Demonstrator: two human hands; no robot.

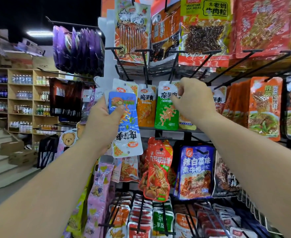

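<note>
My left hand (103,120) grips a blue snack packet (126,133), held upside down in front of the rack, with more packets stacked behind it. My right hand (192,98) is raised to a black peg hook (173,66) and its curled fingers pinch the top edge of a green snack packet (166,114) hanging there. An orange packet (145,109) of the same brand hangs on the peg to the left of the green one.
Rows of hanging snack bags fill the rack: red and yellow bags (204,30) above, a red shrimp bag (158,169) and a blue bag (195,172) below. Purple bags (76,48) hang at the left. Wooden drink shelves (21,100), stairs and cardboard boxes (17,152) lie further left.
</note>
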